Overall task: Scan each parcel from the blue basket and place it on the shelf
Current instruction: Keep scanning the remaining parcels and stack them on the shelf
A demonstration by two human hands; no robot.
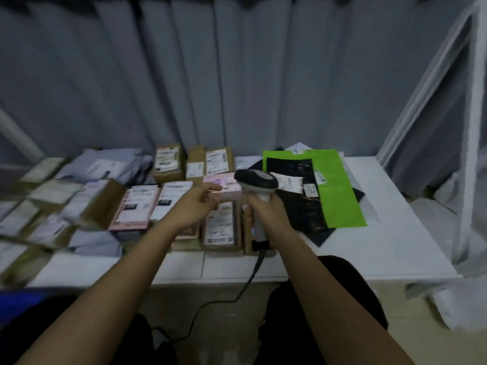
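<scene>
handwritten "-2" on brown box label [220,231], other labels unreadable

Brown boxes [168,164]: matt cardboard, white paper labels. Green mailer [340,191]: smooth plastic film. Black mailer [303,206]: glossy plastic, creased. Scanner [257,180]: smooth plastic, grey-black. Shelf [395,219]: white, matt. Backdrop curtain [210,75]: grey cloth, pleated.
</scene>
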